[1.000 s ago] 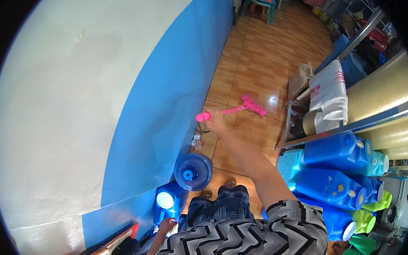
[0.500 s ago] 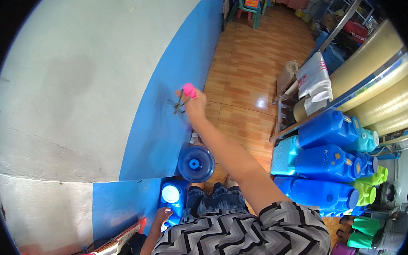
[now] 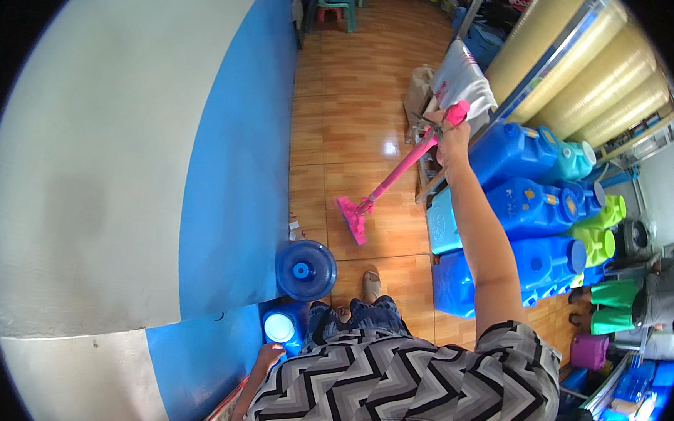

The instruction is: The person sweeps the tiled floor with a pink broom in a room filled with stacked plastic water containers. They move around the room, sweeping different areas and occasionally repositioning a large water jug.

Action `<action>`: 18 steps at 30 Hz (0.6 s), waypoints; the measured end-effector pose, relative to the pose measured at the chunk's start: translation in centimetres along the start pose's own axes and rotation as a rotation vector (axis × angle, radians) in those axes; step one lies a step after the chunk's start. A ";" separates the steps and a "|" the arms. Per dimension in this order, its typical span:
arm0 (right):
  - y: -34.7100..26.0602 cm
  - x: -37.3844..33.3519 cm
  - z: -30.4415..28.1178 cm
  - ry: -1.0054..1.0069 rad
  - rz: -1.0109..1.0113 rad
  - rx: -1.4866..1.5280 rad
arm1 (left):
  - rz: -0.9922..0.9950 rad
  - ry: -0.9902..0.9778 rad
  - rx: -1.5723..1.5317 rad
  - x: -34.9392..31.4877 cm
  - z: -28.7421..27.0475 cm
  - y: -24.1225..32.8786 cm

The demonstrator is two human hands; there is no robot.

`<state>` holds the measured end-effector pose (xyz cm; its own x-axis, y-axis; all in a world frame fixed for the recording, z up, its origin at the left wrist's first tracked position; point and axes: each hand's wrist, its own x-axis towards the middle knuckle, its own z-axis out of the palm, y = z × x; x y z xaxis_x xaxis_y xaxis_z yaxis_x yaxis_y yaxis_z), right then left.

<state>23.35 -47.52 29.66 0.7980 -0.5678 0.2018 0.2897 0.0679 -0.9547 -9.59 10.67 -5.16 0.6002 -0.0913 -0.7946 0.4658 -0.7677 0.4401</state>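
Observation:
My right hand (image 3: 449, 138) is stretched forward, closed round the upper handle of a pink long-handled floor-cleaning tool (image 3: 405, 166). Its wide pink head (image 3: 355, 218) is down at the tiled floor; whether it is a mop or a broom I cannot tell. A dark cord or strap (image 3: 432, 124) hangs about my fingers at the grip. My left hand (image 3: 270, 354) is low at my side, beside a blue container with a white cap (image 3: 279, 327). Its fingers look curled, and anything in them is hidden.
A large round blue water bottle (image 3: 306, 270) stands by the blue wall (image 3: 235, 166). Blue jugs (image 3: 534, 211) are stacked on the right, below tall clear tubes (image 3: 599, 88). White cloth (image 3: 466, 76) hangs from a rack. Small litter (image 3: 294, 226) lies by the wall. Another person (image 3: 617, 301) stands far right.
My right hand has swung from the wall to the right with the pink tool, whose shaft and head now show over the floor. The view has turned right; my left hand stays low.

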 end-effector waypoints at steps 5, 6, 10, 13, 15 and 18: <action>2.2 -0.1 -0.7 0.109 -0.077 -0.284 | 0.122 0.026 -0.015 1.9 -1.8 -0.1; 3.5 -0.6 -0.1 0.124 -0.133 -0.348 | 0.127 0.035 0.012 2.3 -2.1 0.0; 8.1 -4.5 1.1 0.115 -0.076 -0.654 | 0.161 0.064 0.024 2.1 -3.3 0.1; 11.7 -9.3 3.6 -0.057 0.169 -0.581 | 0.157 0.069 0.031 1.6 -3.6 -0.1; 14.3 -12.9 6.8 -0.153 0.331 -0.376 | 0.189 0.083 0.040 1.5 -3.3 -0.4; 16.7 -17.6 12.3 -0.102 -0.005 -0.539 | 0.202 0.062 -0.017 0.8 -2.4 -1.3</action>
<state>20.66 -26.29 12.89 0.8521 -0.4832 0.2010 0.0027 -0.3799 -0.9250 -8.16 13.11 -5.37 0.7211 -0.2023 -0.6626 0.3430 -0.7267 0.5951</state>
